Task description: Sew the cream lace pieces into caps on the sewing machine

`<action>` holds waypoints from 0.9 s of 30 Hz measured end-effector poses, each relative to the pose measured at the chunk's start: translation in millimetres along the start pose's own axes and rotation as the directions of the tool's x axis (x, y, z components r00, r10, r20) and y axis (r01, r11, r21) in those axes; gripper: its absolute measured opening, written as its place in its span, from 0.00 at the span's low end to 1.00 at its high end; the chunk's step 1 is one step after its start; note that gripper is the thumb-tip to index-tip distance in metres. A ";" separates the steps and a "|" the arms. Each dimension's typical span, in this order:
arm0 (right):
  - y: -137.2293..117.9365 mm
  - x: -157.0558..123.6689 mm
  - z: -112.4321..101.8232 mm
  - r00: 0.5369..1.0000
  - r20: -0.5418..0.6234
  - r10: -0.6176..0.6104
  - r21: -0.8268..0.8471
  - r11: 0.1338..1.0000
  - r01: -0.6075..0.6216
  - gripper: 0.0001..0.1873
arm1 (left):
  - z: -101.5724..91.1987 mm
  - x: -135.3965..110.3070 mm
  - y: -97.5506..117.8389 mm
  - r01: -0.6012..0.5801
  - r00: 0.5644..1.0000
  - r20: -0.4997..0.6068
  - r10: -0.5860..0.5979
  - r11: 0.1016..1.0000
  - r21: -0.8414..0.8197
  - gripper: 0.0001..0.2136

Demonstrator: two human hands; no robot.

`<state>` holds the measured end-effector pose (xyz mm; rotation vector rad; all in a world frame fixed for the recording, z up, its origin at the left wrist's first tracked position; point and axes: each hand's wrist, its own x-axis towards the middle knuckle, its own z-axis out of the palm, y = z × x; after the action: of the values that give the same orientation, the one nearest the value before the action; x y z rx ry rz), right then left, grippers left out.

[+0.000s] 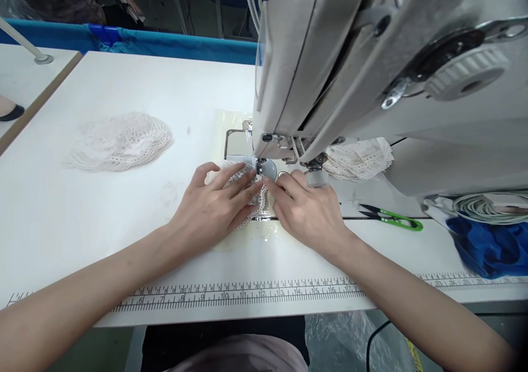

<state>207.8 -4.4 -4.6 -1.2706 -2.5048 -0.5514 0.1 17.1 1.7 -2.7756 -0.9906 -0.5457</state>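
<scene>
Lace lies under the fingertips at the centre of the frame, its scalloped edge showing between and just below them, close by the presser foot. I see the left grip palm down and spread wide, fingers fanned over the fabric and resting on it rather than closed around it. The right grip is curled, forefinger and thumb at the right side of the piece; from here I cannot tell whether they pinch it or only touch it.

Judging by its many small holes, I expect next to no weight and a limp, soft hand. It would bunch if I pushed it and might snag or stretch at a hole if I tugged. I would steady it with light, flat fingertips on the broad part and take the border in a gentle pinch, well clear of the needle area. On the smooth white counter it should slide readily.

Further out, the sewing machine fills the upper right. One loose lace heap lies left of centre, and a second lace bundle right of centre. Green-handled snips rest farther right, near a crumpled blue cloth at the right edge
</scene>
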 end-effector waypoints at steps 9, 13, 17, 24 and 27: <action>-0.6 0.6 -0.8 1.000 0.010 0.003 -0.020 1.000 -0.003 0.17 | 2.6 -1.3 -0.1 0.003 1.000 -0.021 -0.004 1.000 -0.024 0.15; -1.5 1.6 -1.8 1.000 0.000 0.000 -0.030 1.000 0.000 0.16 | 3.8 -2.3 -0.7 -0.006 1.000 -0.025 0.006 1.000 0.000 0.15; -2.2 2.9 -2.7 1.000 -0.013 -0.010 -0.043 0.999 0.009 0.15 | 4.3 -2.9 -1.5 0.003 1.000 -0.029 -0.004 1.000 -0.011 0.15; -1.2 4.0 -2.8 1.000 -0.012 0.000 -0.074 0.997 -0.001 0.14 | 6.5 -1.8 -3.5 0.015 0.999 -0.035 -0.017 0.999 -0.033 0.15; -1.0 5.1 -1.7 1.000 -0.005 0.002 -0.082 0.997 -0.002 0.15 | 8.0 -0.8 -4.6 0.016 0.999 -0.037 -0.017 1.000 -0.018 0.15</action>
<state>204.2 -2.1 -1.2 -1.2988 -2.4998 -0.6626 -1.2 22.2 -5.9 -2.7650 -1.0067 -0.6087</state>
